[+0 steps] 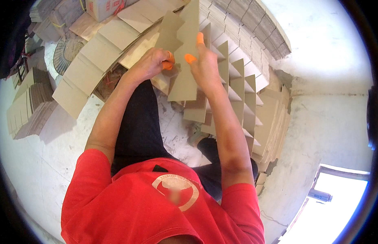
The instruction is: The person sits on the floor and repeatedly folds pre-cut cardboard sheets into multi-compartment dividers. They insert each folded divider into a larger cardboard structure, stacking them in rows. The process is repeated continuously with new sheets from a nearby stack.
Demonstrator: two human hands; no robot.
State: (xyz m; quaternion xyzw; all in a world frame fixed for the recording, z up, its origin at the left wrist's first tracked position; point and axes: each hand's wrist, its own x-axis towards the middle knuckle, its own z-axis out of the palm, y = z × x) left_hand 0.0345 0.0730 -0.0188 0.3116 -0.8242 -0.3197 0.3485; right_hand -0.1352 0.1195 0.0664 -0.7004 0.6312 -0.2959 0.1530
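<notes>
In the frame's upper middle, our right hand pinches the sheet between thumb and fingers, likely to steady it beside the grid. Our left hand curls nearby; we cannot tell what its fingers pinch.

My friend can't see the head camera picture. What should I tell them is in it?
A person in a red shirt holds a tall cardboard sheet in the right hand, with the left hand close beside it. Both hands wear orange finger covers. To the right stands a grid of cardboard dividers, with stacked cardboard beyond.
</notes>
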